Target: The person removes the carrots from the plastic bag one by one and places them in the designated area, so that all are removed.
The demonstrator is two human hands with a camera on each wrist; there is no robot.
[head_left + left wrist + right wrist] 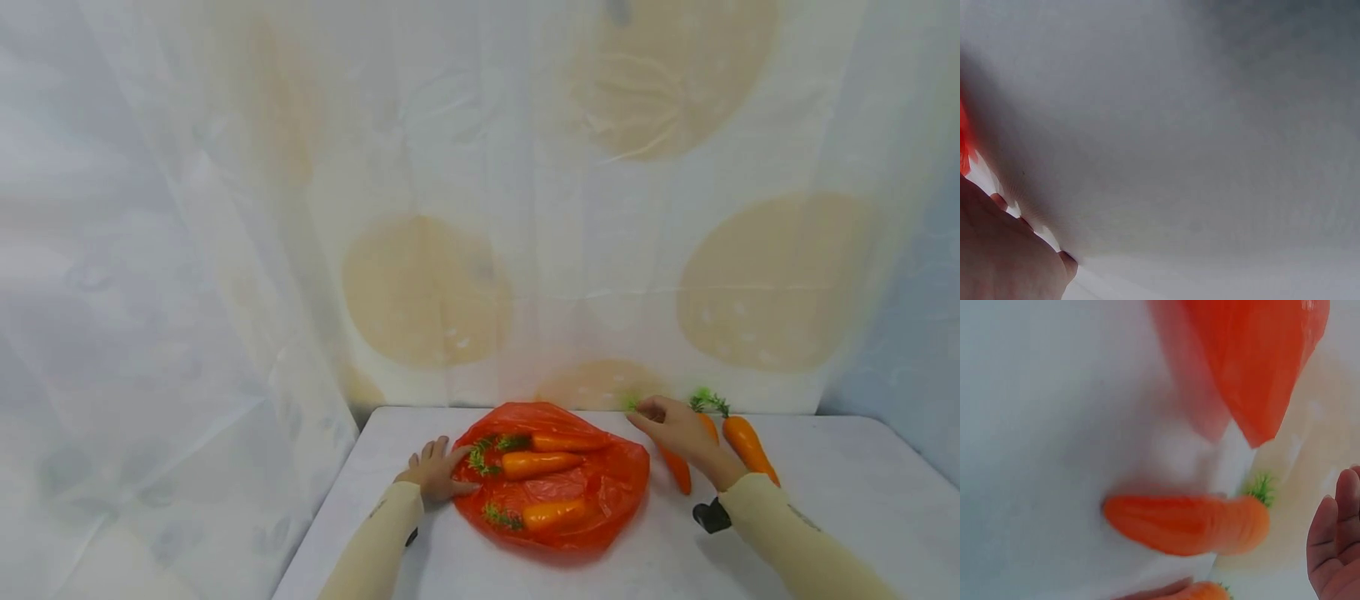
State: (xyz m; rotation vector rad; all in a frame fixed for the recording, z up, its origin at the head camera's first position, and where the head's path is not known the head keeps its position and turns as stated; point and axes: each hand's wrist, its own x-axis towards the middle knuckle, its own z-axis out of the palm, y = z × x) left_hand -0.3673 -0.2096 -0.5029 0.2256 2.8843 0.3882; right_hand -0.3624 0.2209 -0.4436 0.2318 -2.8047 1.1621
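Note:
A red plastic bag [585, 533] lies spread on the white table. On it are three orange carrots, the middle one [542, 464] and the others with leafy green tops pointing left. My left hand [435, 473] rests at the bag's left edge, fingers spread and thumb side touching the plastic. To the right, my right hand [678, 429] hovers over several more carrots, partly hiding them. One carrot [1188, 525] lies below this hand, and its straight fingers [1347, 515] stand apart from it in the right wrist view. Another carrot [750, 448] is just right of the hand.
The white table [847, 517] reaches back to a pale curtain [592, 275] with large tan circles. More curtain [172, 333] hangs along the left side. A black strap piece [711, 517] shows at my right wrist.

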